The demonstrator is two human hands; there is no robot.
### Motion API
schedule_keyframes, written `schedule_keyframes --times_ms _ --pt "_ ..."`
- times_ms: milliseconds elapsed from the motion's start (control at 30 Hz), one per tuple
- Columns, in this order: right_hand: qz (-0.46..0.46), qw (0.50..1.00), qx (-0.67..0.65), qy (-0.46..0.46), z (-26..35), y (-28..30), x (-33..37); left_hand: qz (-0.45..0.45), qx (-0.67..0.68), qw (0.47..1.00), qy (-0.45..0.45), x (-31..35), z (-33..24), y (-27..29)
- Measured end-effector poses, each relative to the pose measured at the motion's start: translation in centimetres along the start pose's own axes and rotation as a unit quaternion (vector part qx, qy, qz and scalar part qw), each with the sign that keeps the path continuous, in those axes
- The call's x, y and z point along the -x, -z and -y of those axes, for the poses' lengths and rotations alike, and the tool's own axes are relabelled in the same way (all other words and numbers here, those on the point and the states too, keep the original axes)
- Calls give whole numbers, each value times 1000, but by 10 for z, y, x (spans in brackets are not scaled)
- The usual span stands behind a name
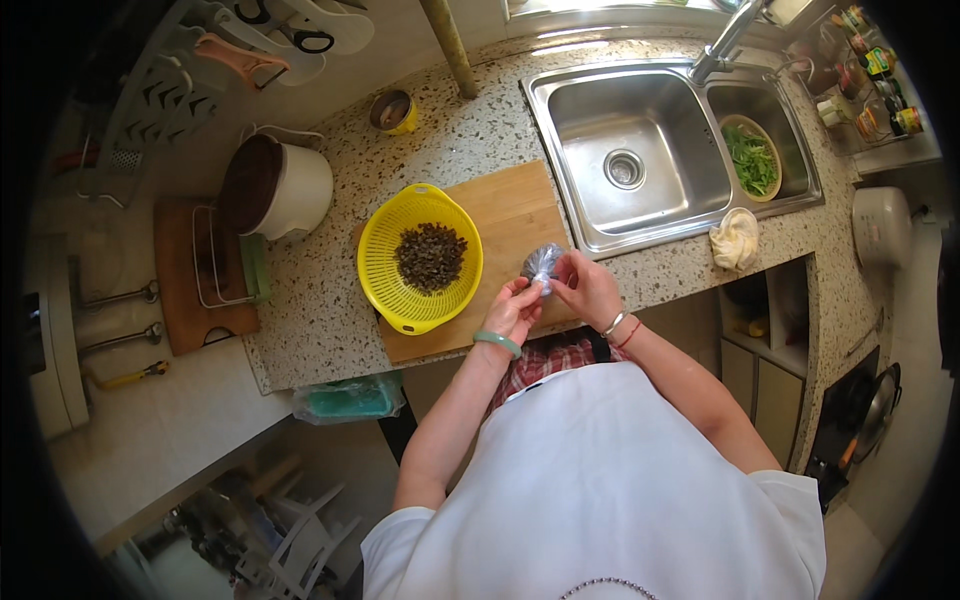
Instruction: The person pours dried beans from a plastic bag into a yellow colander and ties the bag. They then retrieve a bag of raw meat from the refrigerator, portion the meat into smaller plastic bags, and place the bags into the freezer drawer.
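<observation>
My left hand [515, 308], with a green bangle at its wrist, pinches the gathered neck of a small clear plastic bag [543, 259]. Something dark shows through the bag's bulging end. From the other side my right hand [590, 290] has its fingers closed on the same twisted neck. Both hands are over the front right part of a wooden cutting board [515, 205]. Left of them, a yellow plastic colander [372, 262] stands on the board. Small dark brown chopped pieces [430, 257] lie heaped in its middle.
A steel double sink [640, 115] is at the right; its smaller basin holds a bowl of green leaves [752, 160]. A crumpled cloth [735, 240] lies by the sink's front edge. A white pot [300, 190] and a yellow cup [394, 112] stand behind the colander.
</observation>
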State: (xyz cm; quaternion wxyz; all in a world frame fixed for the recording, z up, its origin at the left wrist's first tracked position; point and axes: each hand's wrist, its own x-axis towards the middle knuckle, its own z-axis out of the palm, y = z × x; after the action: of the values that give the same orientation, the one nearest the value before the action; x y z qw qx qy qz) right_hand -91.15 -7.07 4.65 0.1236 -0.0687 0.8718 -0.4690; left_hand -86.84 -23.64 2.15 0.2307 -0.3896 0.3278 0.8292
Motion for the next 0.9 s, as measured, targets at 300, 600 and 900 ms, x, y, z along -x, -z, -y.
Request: schedule_keyframes --times_ms 300,600,900 --pt "45 996 -78 -8 -9 -8 5 -47 -6 991 -126 0 20 -1" --pt "64 997 -47 -6 -12 -12 1 -67 -194 921 -332 2 32 -5" --pt "68 987 -121 -87 -20 -14 -3 -82 -499 712 -488 29 18 -26"
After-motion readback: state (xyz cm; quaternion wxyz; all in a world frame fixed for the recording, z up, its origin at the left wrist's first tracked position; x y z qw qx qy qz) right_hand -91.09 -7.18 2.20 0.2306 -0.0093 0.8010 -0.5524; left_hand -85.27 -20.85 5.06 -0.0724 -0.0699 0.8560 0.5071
